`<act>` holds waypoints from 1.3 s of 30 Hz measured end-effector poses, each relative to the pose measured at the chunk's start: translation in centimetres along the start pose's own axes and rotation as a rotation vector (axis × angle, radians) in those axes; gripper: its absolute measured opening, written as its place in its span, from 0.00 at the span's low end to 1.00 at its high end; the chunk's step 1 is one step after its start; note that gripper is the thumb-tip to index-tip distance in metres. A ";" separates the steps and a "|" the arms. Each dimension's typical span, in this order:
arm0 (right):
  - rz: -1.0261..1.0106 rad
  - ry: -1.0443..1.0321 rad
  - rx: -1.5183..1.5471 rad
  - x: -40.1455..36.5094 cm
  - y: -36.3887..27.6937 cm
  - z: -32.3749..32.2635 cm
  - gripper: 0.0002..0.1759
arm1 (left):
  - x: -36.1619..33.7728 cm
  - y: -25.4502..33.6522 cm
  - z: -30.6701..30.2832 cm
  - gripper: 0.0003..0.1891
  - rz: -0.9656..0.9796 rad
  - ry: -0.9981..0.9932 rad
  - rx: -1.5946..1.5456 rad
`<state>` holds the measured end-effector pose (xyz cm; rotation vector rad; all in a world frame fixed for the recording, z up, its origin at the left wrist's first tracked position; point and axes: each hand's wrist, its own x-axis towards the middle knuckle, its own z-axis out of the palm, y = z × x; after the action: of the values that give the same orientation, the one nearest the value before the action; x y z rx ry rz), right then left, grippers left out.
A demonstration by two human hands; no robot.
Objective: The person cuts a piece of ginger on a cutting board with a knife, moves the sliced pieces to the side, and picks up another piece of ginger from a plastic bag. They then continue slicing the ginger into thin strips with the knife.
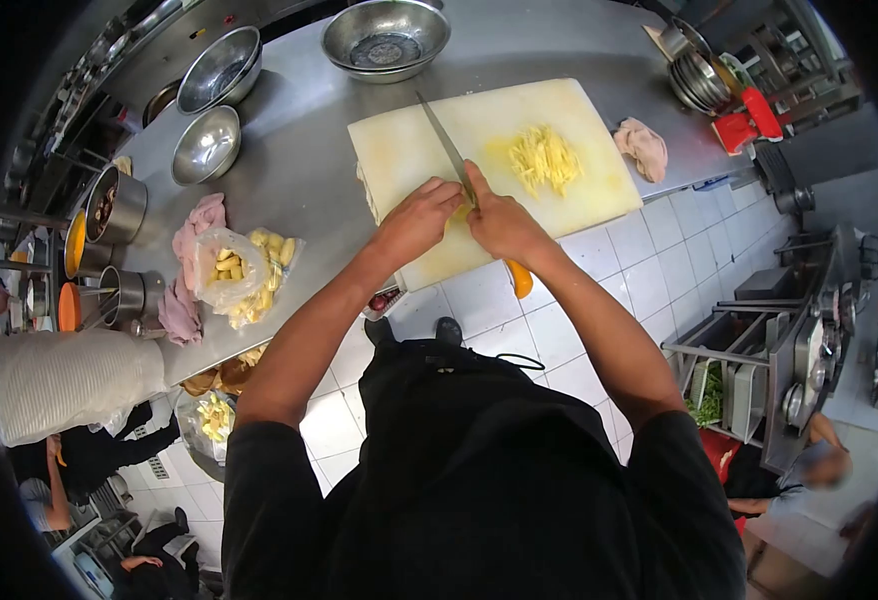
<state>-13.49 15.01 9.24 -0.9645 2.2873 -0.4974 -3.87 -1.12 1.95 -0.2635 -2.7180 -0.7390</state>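
My right hand (pixel 505 226) is wrapped around a kitchen knife (pixel 446 138) with an orange handle; its long blade points away to the upper left. The handle's end shows below the hand. Beside the blade, my left hand (pixel 421 218) has its fingers curled down on a yellow piece of peeled potato, mostly hidden under them. Both hands are over the near part of a pale yellow cutting board (pixel 404 135). To the right on the board lies a pile of cut yellow potato strips (pixel 545 160).
Left on the steel table are an open plastic bag of peeled potatoes (pixel 249 270), a pink cloth (pixel 181 310) and metal bowls (pixel 207 146). Another bowl (pixel 386 40) stands behind the board. A light cloth (pixel 642 150) lies right. Other people are at both lower sides.
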 end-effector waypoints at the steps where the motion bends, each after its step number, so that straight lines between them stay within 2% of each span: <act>1: 0.017 -0.026 0.018 -0.3 -0.5 -0.7 0.45 | 0.0 -0.1 -0.1 0.20 0.006 -0.015 0.004; 6: 0.092 -0.120 0.113 -1.7 -1.7 -2.0 0.45 | 0.0 -0.3 0.1 0.20 0.018 0.008 0.012; 9: -0.132 0.169 -0.040 0.5 1.4 2.6 0.45 | 0.0 -0.2 0.1 0.20 0.016 0.008 -0.016; 12: -0.113 0.139 -0.038 1.5 1.9 2.1 0.45 | -0.3 -0.3 0.3 0.19 -0.001 -0.002 -0.031; 15: 0.064 -0.084 0.169 -1.1 -1.5 -1.9 0.45 | 0.2 -0.6 0.2 0.19 0.013 0.004 -0.024; 18: 0.053 -0.075 0.159 -1.5 -1.3 -1.0 0.45 | -0.3 -0.4 0.5 0.19 0.000 0.010 -0.039; 21: -0.138 0.175 -0.037 1.7 1.4 2.5 0.44 | -0.1 -0.6 0.4 0.19 -0.008 -0.028 -0.049; 27: 0.038 -0.039 0.134 -0.8 -0.8 -0.4 0.43 | -0.1 -0.3 0.0 0.20 -0.033 -0.009 -0.027; 33: -0.166 0.181 -0.014 2.5 2.9 3.4 0.44 | -0.1 -0.6 0.3 0.21 -0.030 0.011 -0.036; 36: 0.027 -0.049 0.162 -0.6 -0.6 -0.5 0.45 | 0.0 -0.6 0.5 0.21 -0.015 0.024 -0.036; 39: -0.034 0.043 0.056 0.2 0.8 2.0 0.44 | -0.2 -0.6 0.8 0.21 -0.004 0.058 -0.034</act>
<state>-12.66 15.22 7.20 -0.9759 2.2861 -0.5990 -4.01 -1.21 0.96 -0.2405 -2.6540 -0.7826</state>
